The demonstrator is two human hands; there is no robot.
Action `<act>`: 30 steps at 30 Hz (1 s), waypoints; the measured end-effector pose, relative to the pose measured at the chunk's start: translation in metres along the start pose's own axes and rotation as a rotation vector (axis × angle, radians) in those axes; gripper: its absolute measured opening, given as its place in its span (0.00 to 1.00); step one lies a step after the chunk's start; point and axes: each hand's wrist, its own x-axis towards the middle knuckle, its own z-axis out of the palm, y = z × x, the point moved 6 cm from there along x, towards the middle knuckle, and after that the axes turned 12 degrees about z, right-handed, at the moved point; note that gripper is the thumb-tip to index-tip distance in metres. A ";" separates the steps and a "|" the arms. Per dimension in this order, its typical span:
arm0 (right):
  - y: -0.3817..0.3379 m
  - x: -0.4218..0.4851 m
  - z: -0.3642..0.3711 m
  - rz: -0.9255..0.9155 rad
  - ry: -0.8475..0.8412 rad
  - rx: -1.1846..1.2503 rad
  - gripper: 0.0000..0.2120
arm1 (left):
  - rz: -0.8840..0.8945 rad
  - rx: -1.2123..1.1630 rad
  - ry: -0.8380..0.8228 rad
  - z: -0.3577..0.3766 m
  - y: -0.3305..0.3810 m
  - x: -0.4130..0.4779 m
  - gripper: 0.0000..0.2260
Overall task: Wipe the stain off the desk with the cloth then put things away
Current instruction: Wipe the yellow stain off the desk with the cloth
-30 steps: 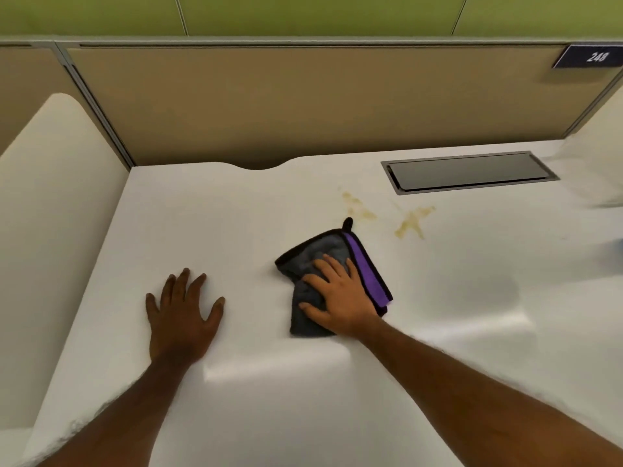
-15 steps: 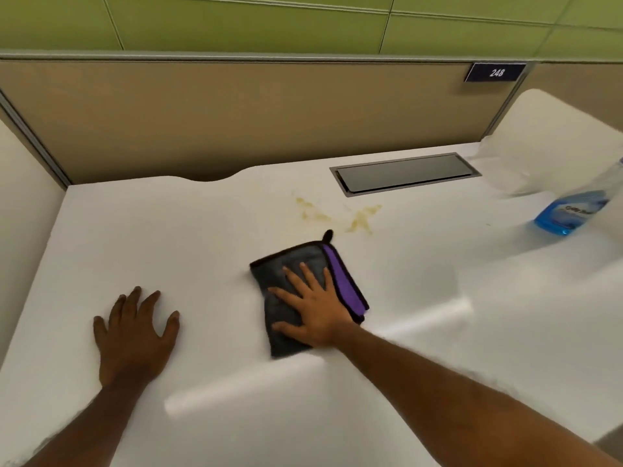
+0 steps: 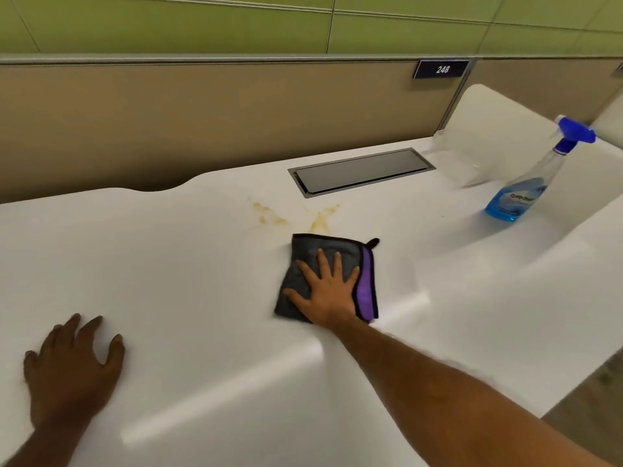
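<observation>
Wiping step: we have the cloth (image 3: pixel 313 251) just short of the stain (image 3: pixel 320 219).
Our right hand (image 3: pixel 328 291) presses flat on the folded cloth, fingers spread, gripping nothing; next we must push it forward across the 2 yellowish patches. Our left hand (image 3: pixel 72 369) rests open on the white desk (image 3: pixel 168 264). A spray bottle (image 3: pixel 519 197) stands at right, beside what may be a clear tub (image 3: pixel 468 163); a tan partition (image 3: pixel 168 123) carries plate 248 (image 3: pixel 441 69).

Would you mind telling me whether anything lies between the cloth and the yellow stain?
Nothing visible does: only bare desk separates the cloth, pressed under the right hand, from the stain just beyond it. The spray bottle stands well off to the right.
</observation>
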 end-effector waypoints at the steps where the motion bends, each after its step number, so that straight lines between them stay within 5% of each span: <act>1: -0.014 -0.009 0.003 -0.130 -0.005 0.000 0.39 | -0.014 -0.011 -0.001 0.003 -0.003 0.000 0.32; 4: -0.028 -0.045 0.013 -0.545 0.033 -0.008 0.33 | -0.055 -0.062 -0.011 0.010 -0.007 -0.002 0.34; 6: -0.002 -0.044 0.011 -0.607 0.095 0.026 0.32 | -0.077 -0.046 -0.026 0.012 -0.010 -0.003 0.35; 9: 0.062 0.005 -0.007 -0.253 0.158 0.069 0.33 | -0.075 0.007 -0.046 0.014 -0.006 -0.002 0.36; 12: 0.097 0.047 -0.016 0.174 0.044 0.031 0.37 | -0.004 0.074 -0.086 0.005 0.008 0.003 0.34; 14: 0.078 0.053 -0.015 0.244 0.016 0.027 0.38 | 0.041 0.096 -0.098 -0.003 0.027 0.007 0.31; 21: 0.015 0.027 -0.002 -0.484 0.048 0.063 0.33 | 0.305 0.073 -0.130 0.015 0.131 0.044 0.31; 23: 0.039 0.047 -0.010 -0.335 0.087 0.122 0.33 | 0.321 0.064 -0.147 0.023 0.149 0.056 0.32; 27: 0.080 0.087 -0.023 0.245 0.046 0.153 0.35 | 0.269 0.038 -0.154 0.032 0.157 0.063 0.33; 30: 0.047 0.089 -0.019 0.302 0.001 0.041 0.38 | 0.271 0.058 -0.128 0.034 0.157 0.066 0.34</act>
